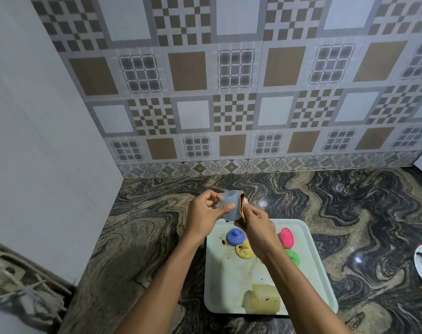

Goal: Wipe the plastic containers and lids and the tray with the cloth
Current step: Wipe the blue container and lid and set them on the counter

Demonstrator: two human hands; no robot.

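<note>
Gripping a translucent container (229, 205) over the counter (145, 227), just past the tray's (311, 273) far edge, the left hand (205, 213) is curling round it while the right hand (254, 226) is pinching the cloth (242, 208) against it. A yellowish container (264, 298) is lying sideways at the tray's near edge.

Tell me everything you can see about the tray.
The tray is pale, plastic-looking, rectangular with rounded corners and a raised rim, lying flat on the counter. Brown smears mark its left half. On it sit a blue lid, yellow lid, pink lid, green lid, and a yellowish container on its side near the front edge.
</note>
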